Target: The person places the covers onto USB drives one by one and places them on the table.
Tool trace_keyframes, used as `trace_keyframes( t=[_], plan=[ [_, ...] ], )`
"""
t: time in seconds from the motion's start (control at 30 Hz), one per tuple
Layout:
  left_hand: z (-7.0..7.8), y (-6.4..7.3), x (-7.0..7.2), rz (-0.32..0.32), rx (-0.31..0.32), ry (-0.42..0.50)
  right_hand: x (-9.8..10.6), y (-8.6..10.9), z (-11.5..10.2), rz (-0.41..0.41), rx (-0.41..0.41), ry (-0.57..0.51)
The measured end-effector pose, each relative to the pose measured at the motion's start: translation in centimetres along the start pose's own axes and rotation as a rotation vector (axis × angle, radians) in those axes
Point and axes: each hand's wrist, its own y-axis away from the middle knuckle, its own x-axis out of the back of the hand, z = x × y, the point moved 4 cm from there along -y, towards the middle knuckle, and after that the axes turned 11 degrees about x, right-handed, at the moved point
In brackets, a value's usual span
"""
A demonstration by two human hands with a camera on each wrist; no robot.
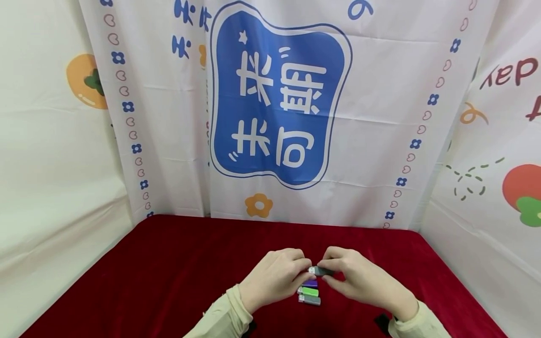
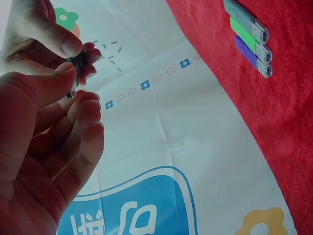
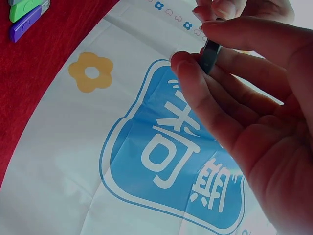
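Both hands meet over the table at a dark USB flash drive (image 1: pixel 324 271). My right hand (image 1: pixel 359 277) pinches its dark body between thumb and fingers, seen close up in the right wrist view. At its metal plug end, my left hand (image 1: pixel 276 274) pinches with thumb and fingertips, which partly cover the plug. Below the hands, a purple flash drive (image 1: pixel 310 283), a green flash drive (image 1: pixel 310 291) and a grey flash drive (image 1: pixel 310 300) lie in a row on the red cloth, metal ends toward the left in the head view.
Red velvet cloth (image 1: pixel 190 263) covers the table. A white printed curtain (image 1: pixel 380 94) with a blue emblem hangs at the back edge, and white fabric walls (image 1: pixel 50 164) rise along the left and right sides. Dark straps show near both cuffs.
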Motion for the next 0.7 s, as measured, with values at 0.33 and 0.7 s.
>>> trace_keyframes(
  t=[0.33, 0.7],
  plan=[
    [-0.1, 0.1, -0.2, -0.076, 0.022, 0.045, -0.3, 0.1, 0.2, -0.035, -0.046, -0.052],
    [0.0, 0.3, -0.6, -0.218, 0.058, 0.078, -1.2, 0.2, 0.4, -0.121, -0.085, -0.134]
  ],
)
